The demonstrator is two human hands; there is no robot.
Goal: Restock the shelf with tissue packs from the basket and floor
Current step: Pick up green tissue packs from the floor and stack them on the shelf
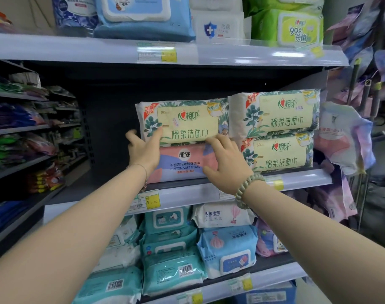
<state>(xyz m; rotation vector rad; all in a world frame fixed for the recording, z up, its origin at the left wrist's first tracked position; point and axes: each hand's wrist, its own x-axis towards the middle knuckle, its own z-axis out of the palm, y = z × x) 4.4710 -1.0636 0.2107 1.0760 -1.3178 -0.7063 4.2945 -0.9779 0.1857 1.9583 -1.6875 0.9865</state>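
Observation:
A leaf-print tissue pack [187, 121] lies on top of a pink cotton towel pack [185, 163] on the middle shelf [296, 179]. My left hand [143, 150] grips the leaf-print pack's left end, thumb on its front. My right hand [227, 165] rests with spread fingers against the pink pack, its fingertips touching the lower right edge of the leaf-print pack. Just to the right, two more leaf-print packs [277, 113] [279, 154] stand stacked. The basket and the floor are out of view.
Blue wipes [141, 16] and green wipes [292, 25] sit on the shelf above. Teal and blue wipe packs [171, 249] fill the shelf below. Plastic bags [345, 137] hang at the right end. Another shelving row [22, 128] runs along the left.

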